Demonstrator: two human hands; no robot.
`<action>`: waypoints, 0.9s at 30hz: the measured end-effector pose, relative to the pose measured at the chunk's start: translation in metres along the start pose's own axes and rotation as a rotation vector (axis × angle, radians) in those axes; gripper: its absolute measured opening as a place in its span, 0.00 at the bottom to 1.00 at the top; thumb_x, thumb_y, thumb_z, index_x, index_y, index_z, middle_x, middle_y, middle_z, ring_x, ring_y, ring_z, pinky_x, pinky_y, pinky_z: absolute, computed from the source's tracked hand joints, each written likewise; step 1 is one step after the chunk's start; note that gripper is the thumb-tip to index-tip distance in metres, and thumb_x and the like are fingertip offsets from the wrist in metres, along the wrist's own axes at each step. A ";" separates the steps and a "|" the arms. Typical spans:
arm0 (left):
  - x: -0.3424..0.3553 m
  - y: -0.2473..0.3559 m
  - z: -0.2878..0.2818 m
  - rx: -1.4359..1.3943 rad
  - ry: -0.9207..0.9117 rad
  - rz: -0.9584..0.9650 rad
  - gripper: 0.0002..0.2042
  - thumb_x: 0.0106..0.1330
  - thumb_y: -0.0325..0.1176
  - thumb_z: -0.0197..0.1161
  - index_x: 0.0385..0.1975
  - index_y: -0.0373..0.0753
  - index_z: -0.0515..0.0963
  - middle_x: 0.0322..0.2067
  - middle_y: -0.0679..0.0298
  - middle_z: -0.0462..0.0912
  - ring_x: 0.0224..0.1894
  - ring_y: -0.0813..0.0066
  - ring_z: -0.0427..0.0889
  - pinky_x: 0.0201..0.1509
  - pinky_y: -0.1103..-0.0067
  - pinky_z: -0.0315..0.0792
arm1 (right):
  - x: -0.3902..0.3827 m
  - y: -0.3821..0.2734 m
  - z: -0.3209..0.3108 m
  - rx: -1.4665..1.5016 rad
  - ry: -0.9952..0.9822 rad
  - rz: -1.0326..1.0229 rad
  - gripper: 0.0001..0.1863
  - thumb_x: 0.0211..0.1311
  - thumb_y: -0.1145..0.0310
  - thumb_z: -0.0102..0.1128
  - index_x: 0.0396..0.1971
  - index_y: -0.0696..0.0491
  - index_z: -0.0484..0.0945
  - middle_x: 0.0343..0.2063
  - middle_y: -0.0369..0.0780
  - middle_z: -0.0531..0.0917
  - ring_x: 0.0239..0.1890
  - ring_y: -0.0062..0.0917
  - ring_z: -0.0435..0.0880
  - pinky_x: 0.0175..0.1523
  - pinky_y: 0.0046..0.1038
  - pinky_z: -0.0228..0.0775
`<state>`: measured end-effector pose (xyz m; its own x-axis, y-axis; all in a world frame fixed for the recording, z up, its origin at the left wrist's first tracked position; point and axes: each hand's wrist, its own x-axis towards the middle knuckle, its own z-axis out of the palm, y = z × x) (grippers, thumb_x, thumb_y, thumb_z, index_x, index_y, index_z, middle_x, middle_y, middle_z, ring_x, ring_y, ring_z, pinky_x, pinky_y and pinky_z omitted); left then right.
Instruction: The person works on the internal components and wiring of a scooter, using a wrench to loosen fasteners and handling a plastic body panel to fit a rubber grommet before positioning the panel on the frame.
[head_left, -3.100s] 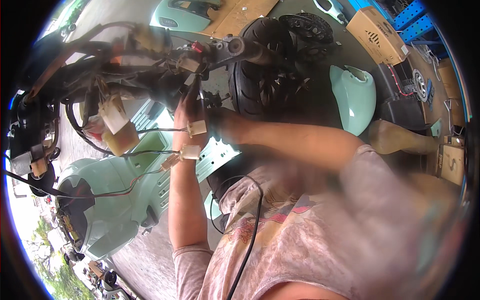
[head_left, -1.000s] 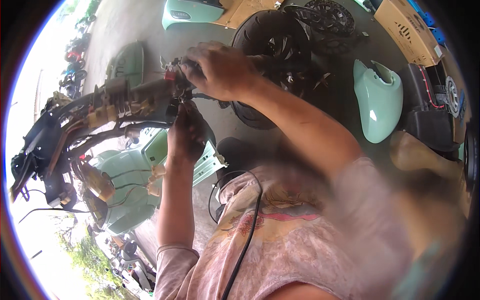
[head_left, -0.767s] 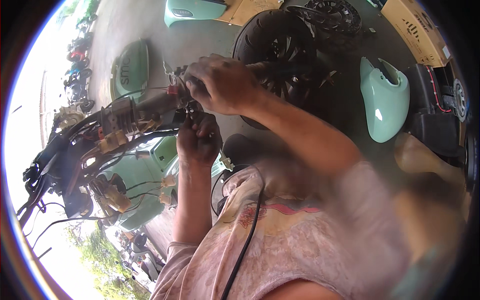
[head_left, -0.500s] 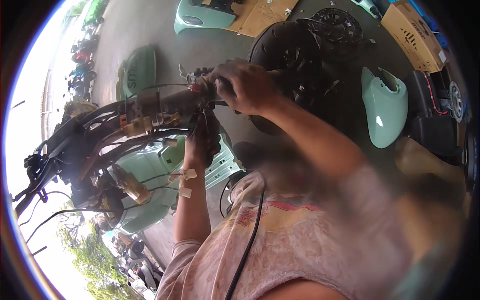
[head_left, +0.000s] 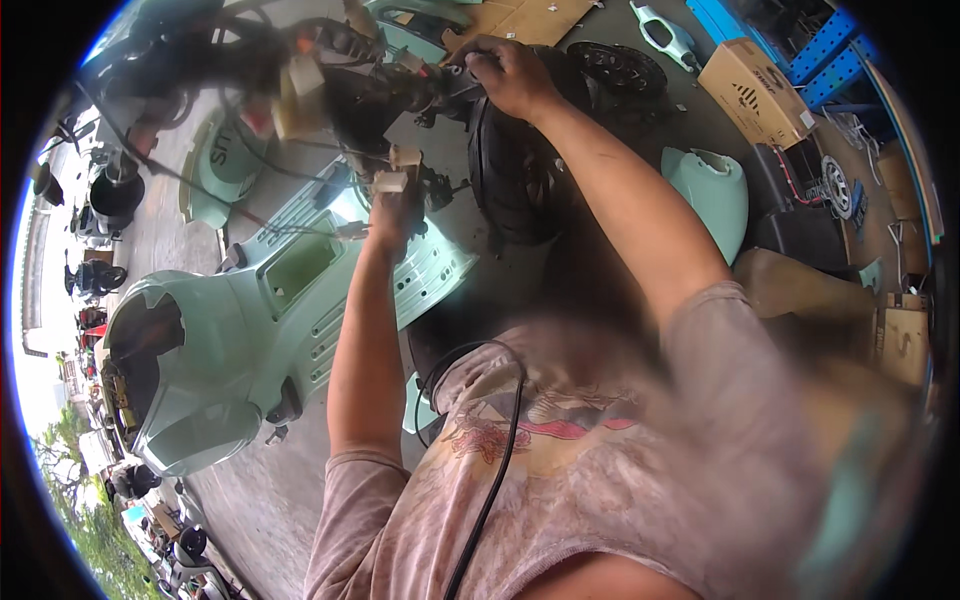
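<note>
A dark scooter frame (head_left: 365, 115) with wires along it stretches from the upper left to the middle. My right hand (head_left: 515, 80) is at its right end, fingers bent and closed over the metal there, just above a black tyre (head_left: 490, 165). Lower down, my left hand (head_left: 398, 215) reaches up under the frame. White wire connectors (head_left: 390, 182) dangle in front of it, so its fingers are hidden. A blurred pale connector block (head_left: 298, 95) hangs from the wiring close to the camera.
A mint-green scooter body (head_left: 225, 330) lies on the floor at left, a green panel (head_left: 220, 165) beyond it. To the right are a green fender (head_left: 710, 195), a cardboard box (head_left: 755, 95) and a black case (head_left: 800, 240). A black disc-shaped part (head_left: 615, 68) lies at the back.
The frame has swung up and away toward the top of the view, both hands going with it. My view has shifted, so more of the green body shows.
</note>
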<state>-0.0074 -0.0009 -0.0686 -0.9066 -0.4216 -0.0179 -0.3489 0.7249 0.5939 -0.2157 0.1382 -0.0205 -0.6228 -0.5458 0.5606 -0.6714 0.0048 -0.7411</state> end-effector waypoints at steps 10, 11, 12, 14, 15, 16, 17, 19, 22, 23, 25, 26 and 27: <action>0.033 -0.040 -0.004 -0.691 -0.111 -0.101 0.19 0.66 0.26 0.48 0.56 0.50 0.64 0.25 0.71 0.67 0.20 0.82 0.64 0.20 0.82 0.58 | 0.003 -0.007 0.006 0.039 -0.013 -0.010 0.12 0.57 0.62 0.50 0.33 0.51 0.80 0.28 0.41 0.83 0.36 0.33 0.82 0.43 0.30 0.71; 0.038 -0.038 -0.004 -0.578 -0.081 -0.048 0.19 0.65 0.26 0.50 0.57 0.48 0.65 0.25 0.70 0.68 0.20 0.81 0.65 0.20 0.81 0.60 | 0.002 -0.006 0.004 0.047 -0.024 0.009 0.12 0.57 0.62 0.49 0.33 0.51 0.80 0.28 0.41 0.83 0.35 0.33 0.82 0.43 0.30 0.71; 0.037 -0.037 -0.011 -0.453 -0.036 -0.004 0.20 0.64 0.26 0.51 0.57 0.46 0.66 0.24 0.68 0.70 0.20 0.80 0.67 0.21 0.80 0.62 | 0.003 -0.010 0.006 0.051 -0.018 -0.025 0.13 0.56 0.62 0.49 0.33 0.51 0.80 0.28 0.41 0.83 0.35 0.33 0.82 0.42 0.30 0.71; 0.043 -0.019 -0.023 -0.229 0.045 -0.078 0.21 0.63 0.27 0.53 0.58 0.43 0.67 0.25 0.65 0.73 0.20 0.78 0.71 0.22 0.78 0.66 | 0.006 -0.010 0.008 0.066 -0.036 -0.042 0.13 0.57 0.61 0.49 0.33 0.51 0.80 0.28 0.40 0.83 0.35 0.32 0.83 0.42 0.30 0.72; 0.034 -0.014 -0.029 -0.152 0.011 -0.046 0.21 0.63 0.28 0.53 0.58 0.40 0.66 0.27 0.61 0.75 0.21 0.77 0.74 0.23 0.77 0.68 | 0.004 -0.009 0.007 0.072 -0.045 -0.043 0.13 0.57 0.61 0.49 0.33 0.51 0.80 0.28 0.40 0.83 0.35 0.32 0.83 0.43 0.30 0.72; 0.025 -0.010 -0.035 -0.071 -0.021 -0.014 0.21 0.63 0.29 0.53 0.58 0.38 0.66 0.29 0.58 0.77 0.22 0.75 0.76 0.24 0.76 0.70 | 0.002 -0.010 0.007 0.081 -0.052 -0.030 0.13 0.57 0.61 0.49 0.33 0.51 0.79 0.28 0.40 0.83 0.35 0.33 0.82 0.43 0.30 0.72; 0.016 -0.004 -0.040 0.004 -0.049 0.021 0.22 0.63 0.31 0.53 0.58 0.36 0.66 0.31 0.54 0.79 0.24 0.73 0.78 0.25 0.75 0.72 | 0.000 -0.010 0.007 0.089 -0.059 -0.017 0.13 0.57 0.61 0.49 0.33 0.51 0.79 0.29 0.40 0.83 0.36 0.33 0.82 0.43 0.31 0.72; 0.022 -0.003 -0.044 -0.068 -0.040 -0.033 0.21 0.64 0.32 0.53 0.57 0.36 0.66 0.30 0.53 0.79 0.23 0.71 0.79 0.25 0.74 0.72 | 0.001 -0.014 0.008 0.091 -0.057 -0.016 0.12 0.57 0.60 0.50 0.33 0.51 0.79 0.30 0.40 0.83 0.36 0.35 0.82 0.43 0.32 0.72; 0.016 0.002 -0.044 -0.115 -0.038 0.014 0.19 0.66 0.34 0.53 0.56 0.36 0.67 0.27 0.54 0.79 0.23 0.69 0.79 0.26 0.72 0.72 | 0.001 -0.014 0.011 0.065 -0.051 -0.018 0.12 0.57 0.60 0.50 0.32 0.51 0.79 0.31 0.41 0.82 0.37 0.37 0.81 0.44 0.33 0.72; 0.015 0.005 -0.042 -0.137 -0.050 -0.070 0.19 0.65 0.33 0.53 0.55 0.37 0.68 0.26 0.56 0.78 0.22 0.70 0.78 0.25 0.73 0.71 | 0.000 -0.013 0.011 0.068 -0.050 -0.008 0.12 0.57 0.60 0.50 0.32 0.51 0.79 0.32 0.41 0.82 0.37 0.37 0.81 0.44 0.33 0.72; 0.007 0.046 -0.049 -0.179 -0.065 -0.241 0.17 0.65 0.33 0.54 0.53 0.37 0.69 0.25 0.60 0.76 0.22 0.72 0.76 0.25 0.75 0.70 | -0.001 -0.013 0.010 0.067 -0.036 -0.003 0.12 0.57 0.60 0.50 0.32 0.51 0.79 0.32 0.41 0.82 0.37 0.37 0.81 0.44 0.34 0.72; 0.002 0.068 -0.054 -0.250 -0.100 -0.296 0.17 0.65 0.33 0.55 0.52 0.37 0.69 0.24 0.61 0.76 0.21 0.72 0.76 0.25 0.75 0.70 | 0.000 -0.014 0.010 0.065 -0.026 -0.009 0.12 0.57 0.60 0.51 0.32 0.51 0.79 0.32 0.41 0.82 0.37 0.37 0.81 0.43 0.34 0.72; -0.001 0.077 -0.055 -0.322 -0.134 -0.352 0.16 0.64 0.32 0.55 0.51 0.36 0.70 0.24 0.63 0.75 0.21 0.72 0.76 0.24 0.76 0.69 | 0.000 -0.015 0.010 0.061 -0.017 -0.014 0.12 0.57 0.60 0.51 0.32 0.50 0.79 0.31 0.41 0.82 0.37 0.37 0.81 0.43 0.35 0.72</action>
<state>-0.0205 0.0254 0.0214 -0.7772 -0.5212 -0.3527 -0.5671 0.3371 0.7515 -0.2012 0.1301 -0.0131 -0.6059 -0.5599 0.5651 -0.6538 -0.0542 -0.7547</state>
